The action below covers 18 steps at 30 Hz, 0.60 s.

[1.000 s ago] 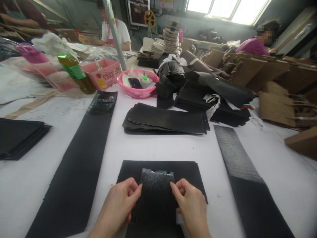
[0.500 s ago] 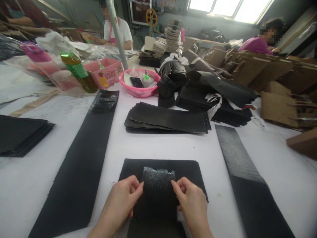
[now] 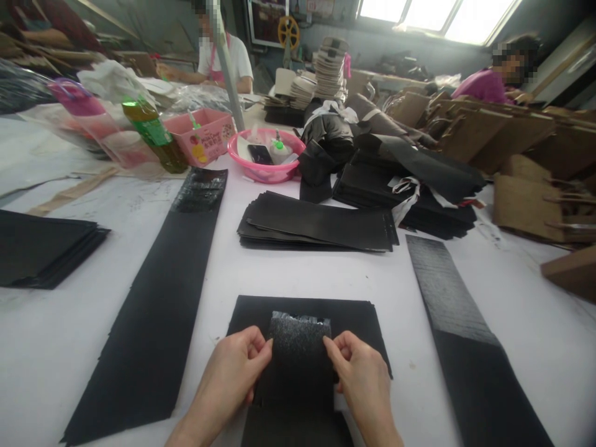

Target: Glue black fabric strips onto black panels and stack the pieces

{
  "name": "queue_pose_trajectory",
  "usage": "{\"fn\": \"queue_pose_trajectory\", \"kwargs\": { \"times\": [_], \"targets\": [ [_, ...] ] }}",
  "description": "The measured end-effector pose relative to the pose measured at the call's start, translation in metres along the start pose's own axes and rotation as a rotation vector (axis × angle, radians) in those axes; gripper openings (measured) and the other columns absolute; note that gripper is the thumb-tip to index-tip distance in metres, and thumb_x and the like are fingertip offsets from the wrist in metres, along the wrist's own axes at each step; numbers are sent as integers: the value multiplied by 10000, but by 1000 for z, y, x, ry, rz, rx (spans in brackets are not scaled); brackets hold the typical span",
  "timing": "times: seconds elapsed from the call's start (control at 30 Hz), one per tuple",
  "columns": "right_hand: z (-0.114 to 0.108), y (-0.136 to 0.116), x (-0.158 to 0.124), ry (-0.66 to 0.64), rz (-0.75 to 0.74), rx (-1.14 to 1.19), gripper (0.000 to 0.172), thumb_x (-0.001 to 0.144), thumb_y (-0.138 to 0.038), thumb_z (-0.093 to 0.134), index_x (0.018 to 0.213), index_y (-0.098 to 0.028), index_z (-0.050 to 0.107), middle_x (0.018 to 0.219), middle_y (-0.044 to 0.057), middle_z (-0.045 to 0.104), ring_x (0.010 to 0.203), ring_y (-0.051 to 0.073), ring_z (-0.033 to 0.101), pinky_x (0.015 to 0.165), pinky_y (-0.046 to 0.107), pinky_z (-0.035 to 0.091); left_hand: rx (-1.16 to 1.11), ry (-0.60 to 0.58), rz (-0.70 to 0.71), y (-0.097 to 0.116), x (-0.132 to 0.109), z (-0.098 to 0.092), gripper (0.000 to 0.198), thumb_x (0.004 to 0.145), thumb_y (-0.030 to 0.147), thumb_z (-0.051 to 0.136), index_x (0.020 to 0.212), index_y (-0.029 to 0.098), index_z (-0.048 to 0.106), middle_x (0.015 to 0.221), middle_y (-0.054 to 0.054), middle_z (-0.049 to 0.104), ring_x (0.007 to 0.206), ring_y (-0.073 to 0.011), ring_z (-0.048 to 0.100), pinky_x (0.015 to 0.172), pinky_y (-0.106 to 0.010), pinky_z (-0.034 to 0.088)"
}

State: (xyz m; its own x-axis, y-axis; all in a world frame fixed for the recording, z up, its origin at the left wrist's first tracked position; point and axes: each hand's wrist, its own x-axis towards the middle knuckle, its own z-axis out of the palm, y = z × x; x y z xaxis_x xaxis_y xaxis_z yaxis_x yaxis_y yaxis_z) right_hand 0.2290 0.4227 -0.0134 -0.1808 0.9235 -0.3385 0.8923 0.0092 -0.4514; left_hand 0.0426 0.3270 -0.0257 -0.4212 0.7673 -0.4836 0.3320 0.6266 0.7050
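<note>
A black paper strip (image 3: pixel 295 366) with a shiny, wet-looking band along its far end lies between my hands. My left hand (image 3: pixel 237 366) pinches its left edge between thumb and fingers. On the opposite edge, my right hand (image 3: pixel 361 366) pinches the strip the same way. Beneath it is a wider black sheet or stack (image 3: pixel 354 316), partly covered by the strip and my hands. To the left stretches a long black strip (image 3: pixel 153 298) with a glossy patch at its far end. Another black strip (image 3: pixel 470 360), its far part greyish and streaked, lies to the right.
Beyond my hands sits a stack of black strips (image 3: pixel 316 223). Further back are a pink basin (image 3: pixel 265 171), a pink box (image 3: pixel 200 136), a green-labelled bottle (image 3: pixel 153 133) and black bundles (image 3: pixel 410 180). Brown paper bags (image 3: pixel 526 198) crowd the right; black sheets (image 3: pixel 46 248) lie left. Other people sit behind.
The whole view has shifted slightly to the right, as if my head turned a little. Both hands keep their pinch on the strip, which looks unmoved on the sheet below.
</note>
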Motion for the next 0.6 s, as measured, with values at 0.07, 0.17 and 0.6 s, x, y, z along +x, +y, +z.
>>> {"fn": "queue_pose_trajectory", "kwargs": {
  "times": [0.07,0.17,0.6],
  "targets": [
    [-1,0,0,-8,-7,-9,363,881,-490,484,617,-247,537,527,-70,591,500,135,602,482,229,331,8,2,1,2,-1,-1,375,887,471,426,630,199,445,435,61,523,291,-112,516,314,-164,277],
    [-1,0,1,-33,-7,24,309,887,-453,491,663,-240,507,518,-85,585,436,110,573,473,221,337,48,18,5,6,-1,-2,357,891,448,426,636,199,450,434,65,521,296,-108,516,325,-167,274],
    [-4,-6,1,-25,-22,3,258,899,-396,516,710,-236,445,510,-96,584,371,99,559,439,216,328,759,397,516,18,-19,9,440,881,69,492,1278,258,475,1191,-68,582,1044,-232,568,849,-359,452]
  ]
}}
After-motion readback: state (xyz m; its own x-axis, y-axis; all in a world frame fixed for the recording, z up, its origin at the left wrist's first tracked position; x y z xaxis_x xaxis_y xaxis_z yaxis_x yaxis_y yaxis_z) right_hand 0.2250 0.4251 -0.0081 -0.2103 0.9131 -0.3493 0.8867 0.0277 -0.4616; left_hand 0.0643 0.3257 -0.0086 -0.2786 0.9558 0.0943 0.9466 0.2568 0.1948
